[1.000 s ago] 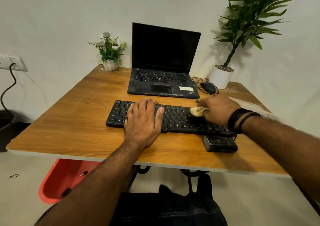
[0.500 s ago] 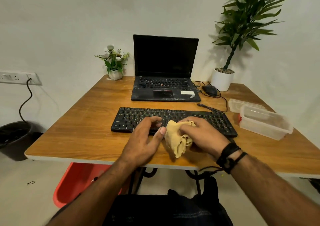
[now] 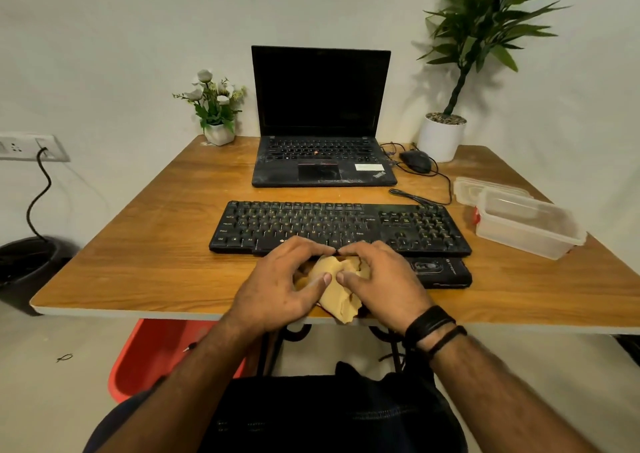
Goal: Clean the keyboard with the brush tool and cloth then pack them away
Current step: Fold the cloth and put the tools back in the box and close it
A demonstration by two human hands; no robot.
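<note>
A black keyboard (image 3: 339, 225) lies across the middle of the wooden table (image 3: 145, 244). In front of its near edge both hands hold a crumpled yellow cloth (image 3: 337, 288). My left hand (image 3: 287, 286) grips the cloth's left side and my right hand (image 3: 381, 286) grips its right side, thumbs and fingertips almost touching above it. A flat black case (image 3: 440, 272) lies just right of my right hand, against the keyboard's near edge. No brush shows in view.
An open black laptop (image 3: 320, 133) stands behind the keyboard, with a mouse (image 3: 415, 161) and its cable to the right. A clear plastic container (image 3: 530, 225) and its lid (image 3: 465, 189) sit at the right. Two potted plants stand at the back. A red bin sits under the table.
Both hands came off the keyboard toward the table's near edge. The cloth, earlier pressed on the keys by my right hand, is now bunched between both hands.
</note>
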